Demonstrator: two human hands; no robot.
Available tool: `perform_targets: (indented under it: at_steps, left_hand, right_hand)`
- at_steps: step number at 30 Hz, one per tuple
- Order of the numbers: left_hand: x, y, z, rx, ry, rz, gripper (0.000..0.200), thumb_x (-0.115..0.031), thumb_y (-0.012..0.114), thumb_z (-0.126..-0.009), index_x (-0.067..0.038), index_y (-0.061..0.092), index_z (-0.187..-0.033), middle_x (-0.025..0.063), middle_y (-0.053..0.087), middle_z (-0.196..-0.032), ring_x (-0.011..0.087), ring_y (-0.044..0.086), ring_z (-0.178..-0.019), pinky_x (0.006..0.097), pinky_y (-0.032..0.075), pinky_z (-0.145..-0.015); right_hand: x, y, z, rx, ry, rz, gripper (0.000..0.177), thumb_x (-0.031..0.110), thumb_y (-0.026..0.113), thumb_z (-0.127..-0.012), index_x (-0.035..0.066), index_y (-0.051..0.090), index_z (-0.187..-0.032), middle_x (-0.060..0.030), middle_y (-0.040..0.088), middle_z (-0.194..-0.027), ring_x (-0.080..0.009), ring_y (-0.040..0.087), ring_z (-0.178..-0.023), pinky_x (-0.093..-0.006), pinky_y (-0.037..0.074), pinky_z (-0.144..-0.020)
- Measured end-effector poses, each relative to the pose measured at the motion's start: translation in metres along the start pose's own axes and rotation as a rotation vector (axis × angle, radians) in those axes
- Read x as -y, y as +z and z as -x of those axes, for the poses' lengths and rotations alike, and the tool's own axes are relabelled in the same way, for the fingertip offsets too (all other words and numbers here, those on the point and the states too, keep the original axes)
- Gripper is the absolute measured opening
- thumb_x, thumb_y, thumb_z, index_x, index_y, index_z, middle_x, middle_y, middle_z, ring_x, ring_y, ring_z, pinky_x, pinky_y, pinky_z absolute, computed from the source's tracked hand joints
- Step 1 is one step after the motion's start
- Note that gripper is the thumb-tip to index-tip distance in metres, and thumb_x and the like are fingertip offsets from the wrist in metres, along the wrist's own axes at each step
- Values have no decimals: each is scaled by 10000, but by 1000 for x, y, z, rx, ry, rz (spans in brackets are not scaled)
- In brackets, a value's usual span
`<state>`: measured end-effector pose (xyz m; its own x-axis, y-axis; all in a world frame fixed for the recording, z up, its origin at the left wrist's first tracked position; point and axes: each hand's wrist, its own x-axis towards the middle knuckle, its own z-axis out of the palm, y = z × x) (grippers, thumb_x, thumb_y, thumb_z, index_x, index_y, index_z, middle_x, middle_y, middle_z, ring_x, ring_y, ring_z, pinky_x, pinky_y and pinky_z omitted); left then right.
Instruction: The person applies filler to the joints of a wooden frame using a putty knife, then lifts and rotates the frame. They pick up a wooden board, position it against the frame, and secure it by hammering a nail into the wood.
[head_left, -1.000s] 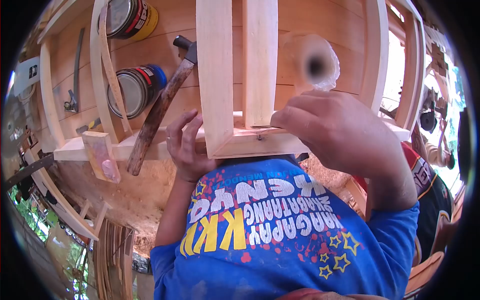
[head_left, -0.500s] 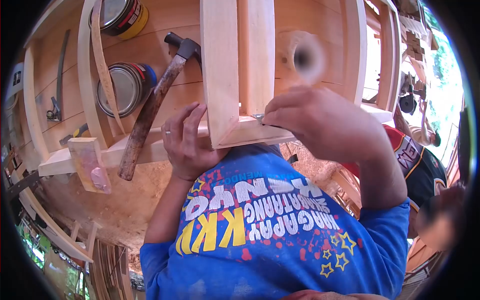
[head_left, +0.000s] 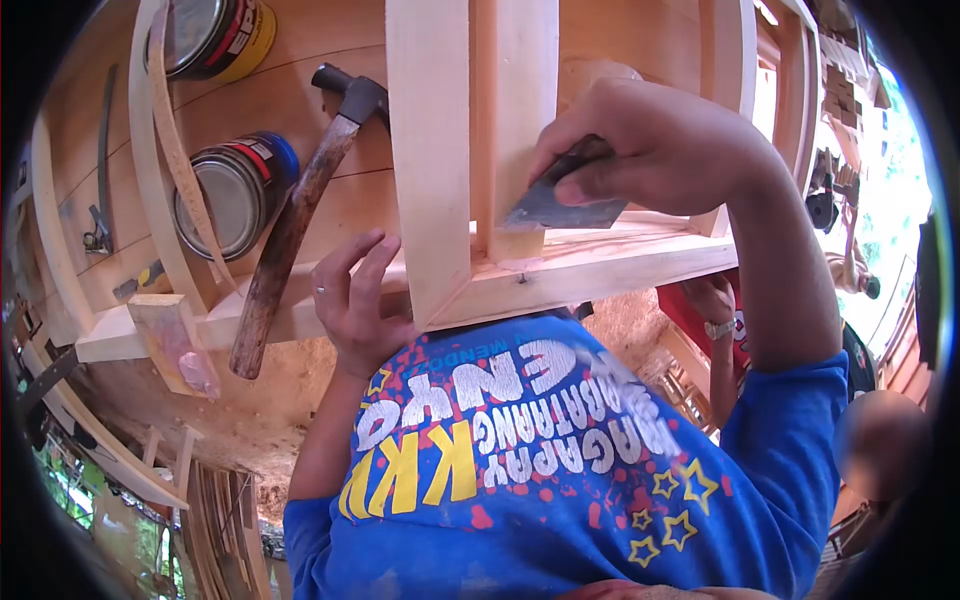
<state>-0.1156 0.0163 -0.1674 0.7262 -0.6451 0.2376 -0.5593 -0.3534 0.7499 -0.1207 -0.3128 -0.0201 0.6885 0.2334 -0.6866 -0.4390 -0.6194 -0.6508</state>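
Observation:
A pale wooden frame (head_left: 434, 150) stands before me, with a mitred corner near my chest. My right hand (head_left: 660, 150) is closed on a dark, flat putty knife (head_left: 570, 205); its blade lies over the inner side of the frame near the corner. Pinkish filler (head_left: 515, 266) marks the joint below the blade. My left hand (head_left: 358, 290) rests at the frame's left side, fingers apart and bent, with its lower part partly behind the wood. A small board with a pink lump of putty (head_left: 175, 345) sits on the rail at the left.
A hammer (head_left: 300, 220) leans across the rail left of the corner. Two paint cans (head_left: 222, 200) stand behind wooden slats. A thin metal tool (head_left: 103, 170) lies farther left. Beyond the frame at the right is a co-worker's arm (head_left: 722, 350) with a watch.
My right hand has moved up and away from the corner joint, and the putty knife now shows clearly. The co-worker's arm has come into view. The view has shifted slightly.

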Motion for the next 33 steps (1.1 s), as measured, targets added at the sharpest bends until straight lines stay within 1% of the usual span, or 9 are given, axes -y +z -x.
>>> perform_targets:
  at_steps: [2, 6, 9, 15, 16, 20, 26, 32, 33]
  left_hand:
    - [1, 2, 1, -18, 9, -14, 700, -422, 924, -669, -109, 686, -1247, 110, 649, -1233, 283, 638, -1091, 422, 497, -909]
    - [2, 0, 1, -5, 19, -27, 685, -426, 920, -682, -107, 687, -1242, 109, 651, -1228, 282, 639, -1090, 420, 496, -906]
    - [1, 1, 0, -13, 22, -30, 678, -428, 916, -689, -104, 688, -1238, 110, 654, -1220, 284, 641, -1082, 420, 495, -904]
    - [0, 0, -3, -8, 12, -25, 674, -426, 912, -692, -104, 687, -1240, 108, 653, -1203, 286, 638, -1069, 423, 492, -899]
    - [0, 1, -2, -20, 15, -31, 678, -424, 912, -691, -104, 685, -1243, 107, 652, -1203, 286, 638, -1069, 423, 492, -899]
    - [0, -3, -1, 6, 13, -41, 672, -405, 910, -686, -104, 684, -1242, 101, 656, -1194, 286, 638, -1065, 421, 491, -885]
    - [2, -1, 0, -2, 16, -37, 675, -401, 909, -691, -100, 679, -1250, 105, 656, -1194, 285, 638, -1068, 425, 491, -885]
    - [0, 1, -2, -31, 4, -5, 697, -403, 910, -679, -100, 676, -1261, 110, 654, -1202, 293, 635, -1087, 436, 490, -908]
    - [-1, -1, -1, -32, 8, 5, 700, -407, 910, -680, -100, 675, -1263, 112, 653, -1203, 297, 633, -1091, 439, 489, -913]
  right_hand:
    - [16, 4, -2, -18, 30, 138, 215, 69, 714, -893, 37, 758, -1102, -164, 760, -1001, -336, 723, -964, -409, 555, -859]
    - [26, 12, -5, 70, 47, 79, 215, 34, 677, -904, 35, 759, -1102, -191, 746, -964, -361, 714, -940, -444, 539, -825]
    - [24, 17, -8, 87, 12, 83, 217, 23, 672, -902, 18, 752, -1104, -186, 745, -939, -346, 721, -897, -435, 544, -798]
    - [5, 7, -22, 205, -90, -84, 230, 55, 702, -885, 28, 751, -1108, -147, 763, -936, -267, 731, -852, -385, 550, -761]
    - [0, 5, -27, 265, -87, -112, 246, 67, 723, -870, 23, 752, -1110, -135, 771, -955, -252, 732, -867, -372, 553, -780]
    - [-6, 4, -35, 310, -151, -164, 258, 69, 739, -863, -3, 748, -1111, -126, 773, -972, -245, 729, -891, -355, 557, -819]
    - [-13, 5, -36, 276, -183, -181, 271, 87, 753, -858, 8, 751, -1117, -130, 774, -984, -248, 732, -899, -353, 556, -834]
    - [2, -3, -18, 241, -99, -156, 289, 104, 761, -851, 46, 759, -1134, -113, 780, -1003, -231, 739, -902, -349, 558, -832]
    - [3, -2, -16, 186, -82, -111, 294, 110, 763, -850, 49, 760, -1137, -112, 780, -1005, -230, 739, -901, -351, 559, -829]
